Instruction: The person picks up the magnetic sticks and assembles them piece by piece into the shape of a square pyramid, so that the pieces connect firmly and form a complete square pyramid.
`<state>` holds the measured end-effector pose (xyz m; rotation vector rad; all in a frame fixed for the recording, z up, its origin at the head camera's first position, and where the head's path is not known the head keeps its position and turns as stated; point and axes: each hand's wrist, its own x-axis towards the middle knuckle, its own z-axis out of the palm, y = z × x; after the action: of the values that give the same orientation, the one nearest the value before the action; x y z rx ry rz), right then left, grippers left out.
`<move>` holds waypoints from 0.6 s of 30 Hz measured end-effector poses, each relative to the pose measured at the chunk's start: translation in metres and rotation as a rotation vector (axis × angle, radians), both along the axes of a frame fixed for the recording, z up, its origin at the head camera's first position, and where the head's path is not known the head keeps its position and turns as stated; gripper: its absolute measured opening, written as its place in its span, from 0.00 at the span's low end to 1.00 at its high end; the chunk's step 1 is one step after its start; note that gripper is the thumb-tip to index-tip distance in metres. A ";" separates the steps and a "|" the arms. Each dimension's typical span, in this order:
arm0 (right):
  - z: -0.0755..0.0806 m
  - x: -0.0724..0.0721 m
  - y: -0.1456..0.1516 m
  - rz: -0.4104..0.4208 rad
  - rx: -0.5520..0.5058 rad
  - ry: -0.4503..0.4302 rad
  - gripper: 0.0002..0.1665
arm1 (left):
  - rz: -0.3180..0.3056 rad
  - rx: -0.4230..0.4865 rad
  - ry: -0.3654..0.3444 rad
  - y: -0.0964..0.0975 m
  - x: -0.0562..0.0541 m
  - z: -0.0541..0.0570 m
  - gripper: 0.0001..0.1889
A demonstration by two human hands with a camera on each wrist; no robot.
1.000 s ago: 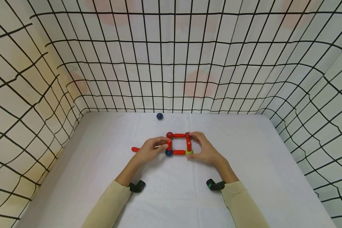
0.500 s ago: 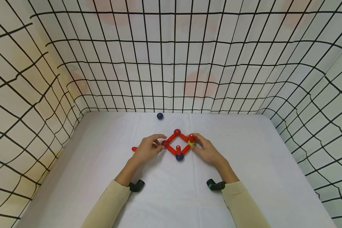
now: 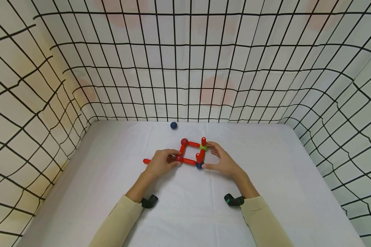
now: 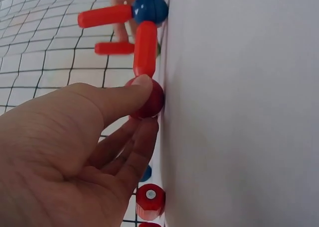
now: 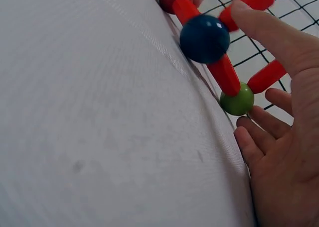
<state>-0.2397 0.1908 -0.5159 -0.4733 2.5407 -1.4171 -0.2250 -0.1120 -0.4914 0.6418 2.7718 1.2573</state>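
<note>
A four-sided frame of red rods (image 3: pixel 189 161) joined by balls lies on the white table. Its corners are a front-left red ball (image 3: pixel 179 158), a far red ball (image 3: pixel 184 141), a green ball (image 3: pixel 203 147) and a blue ball (image 3: pixel 199 165). One red rod stands up from the green ball, another from the blue ball. My left hand (image 4: pixel 75 132) pinches the front-left red ball between thumb and fingers. Beside the blue and green corners, my right hand (image 5: pixel 294 127) is spread, its thumb by the blue ball and its fingers near the green one.
A loose blue ball (image 3: pixel 173 125) sits at the table's back edge. Left of my left hand lies a loose red rod (image 3: pixel 146 161), partly hidden by it. Black netting (image 3: pixel 188 68) over white cloth rises behind and along both sides of the table (image 3: pixel 266 154).
The frame has turned counterclockwise between my hands: the green corner has moved to the far right, the blue one to the near right. My left hand keeps to the front-left red ball.
</note>
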 end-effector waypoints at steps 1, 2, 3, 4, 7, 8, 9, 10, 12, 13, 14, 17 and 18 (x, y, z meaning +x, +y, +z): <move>0.001 0.001 -0.001 0.003 0.013 -0.007 0.61 | -0.001 0.008 0.001 0.001 0.000 0.000 0.20; 0.002 0.001 -0.002 0.006 0.027 -0.014 0.64 | -0.002 0.014 0.000 0.001 0.000 -0.001 0.20; 0.002 0.002 -0.003 0.006 0.042 -0.017 0.66 | -0.004 0.020 -0.001 0.002 0.000 -0.001 0.21; 0.002 0.002 -0.004 0.007 0.054 -0.021 0.67 | -0.008 0.024 -0.001 0.002 0.001 -0.002 0.21; 0.001 0.002 -0.006 -0.003 0.090 -0.021 0.68 | -0.023 0.022 -0.012 0.004 0.001 -0.002 0.21; 0.001 0.002 -0.006 -0.005 0.100 -0.018 0.67 | -0.030 0.019 -0.022 0.004 0.001 -0.001 0.21; 0.000 0.002 -0.006 -0.011 0.110 -0.018 0.67 | -0.035 0.013 -0.032 0.004 0.001 -0.001 0.20; 0.000 0.002 -0.006 -0.017 0.116 -0.020 0.66 | -0.039 0.014 -0.040 0.002 0.001 0.001 0.20; -0.001 0.001 -0.006 -0.029 0.128 -0.022 0.65 | -0.038 0.027 -0.062 -0.003 -0.002 0.004 0.19; -0.002 0.001 -0.006 -0.030 0.129 -0.023 0.65 | -0.030 0.037 -0.070 -0.007 -0.004 0.006 0.19; -0.002 0.001 -0.006 -0.029 0.129 -0.024 0.65 | -0.018 0.052 -0.076 -0.012 -0.006 0.008 0.19; -0.002 0.001 -0.006 -0.030 0.127 -0.030 0.65 | 0.041 0.083 -0.080 -0.031 -0.012 0.012 0.19; -0.002 0.001 -0.006 -0.028 0.128 -0.031 0.65 | 0.064 0.082 -0.084 -0.038 -0.014 0.013 0.19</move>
<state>-0.2391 0.1848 -0.5179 -0.3921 2.6028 -1.2513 -0.2388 -0.1502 -0.4785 0.4964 2.7050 1.3833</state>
